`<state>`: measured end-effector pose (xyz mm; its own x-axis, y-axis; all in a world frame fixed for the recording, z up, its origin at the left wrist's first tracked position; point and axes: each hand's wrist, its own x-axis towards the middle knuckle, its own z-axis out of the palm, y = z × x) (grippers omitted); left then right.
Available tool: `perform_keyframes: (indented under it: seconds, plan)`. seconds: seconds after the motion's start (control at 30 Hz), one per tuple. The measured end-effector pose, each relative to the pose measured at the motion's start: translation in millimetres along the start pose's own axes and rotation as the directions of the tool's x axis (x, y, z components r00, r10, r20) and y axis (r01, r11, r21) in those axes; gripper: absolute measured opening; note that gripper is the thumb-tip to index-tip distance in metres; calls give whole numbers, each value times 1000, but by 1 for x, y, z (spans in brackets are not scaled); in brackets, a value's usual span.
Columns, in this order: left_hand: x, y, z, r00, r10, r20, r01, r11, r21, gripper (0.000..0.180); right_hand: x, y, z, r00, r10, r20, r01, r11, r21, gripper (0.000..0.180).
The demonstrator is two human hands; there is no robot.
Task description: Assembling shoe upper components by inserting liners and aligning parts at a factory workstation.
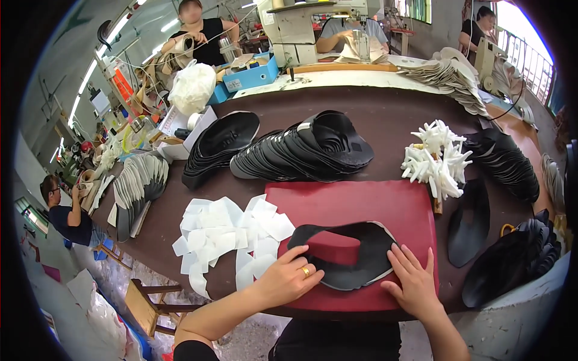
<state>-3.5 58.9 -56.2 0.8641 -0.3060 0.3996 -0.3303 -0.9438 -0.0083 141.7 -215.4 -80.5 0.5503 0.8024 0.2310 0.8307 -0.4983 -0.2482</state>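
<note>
A black shoe upper [376,265] lies on the red mat [355,195] in front of me, curved into a loop with an opening in its middle. My left hand [292,278], with a gold ring on one finger, grips the upper's left end with curled fingers; its thumb is mostly hidden. My right hand [415,283] rests on the right edge, fingers spread and fingertips touching the upper's rim. Loose white patches [223,231] lie in a heap left of the mat, some close to my left forearm.
Stacked black uppers [295,150] stand behind the mat. White spiky pieces [436,159] cluster at its far right corner. More black pieces [469,222] lie rightward. A sewing machine [292,36] stands beyond the table; people sit or stand around. A wooden stool [144,310] is at lower left.
</note>
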Motion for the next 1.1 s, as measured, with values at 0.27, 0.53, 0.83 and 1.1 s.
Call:
perform_keyframes:
  seconds: [0.27,0.53,0.83,1.1]
  plan:
    - [61,-34,-40,765,-640,-64,367,516,-774,16,101,16,-59,975,173,-136,19,548,836,15]
    - [43,-32,-20,700,-639,320,434,24,-900,34,119,33,-63,992,126,-15,-37,408,912,16]
    - [60,-2,-13,348,-803,484,225,-430,-874,37,142,18,-48,936,351,8,-169,431,887,26]
    - [34,-17,31,585,-743,324,-463,-634,-619,38,96,-75,-31,824,-338,-456,508,796,328,41]
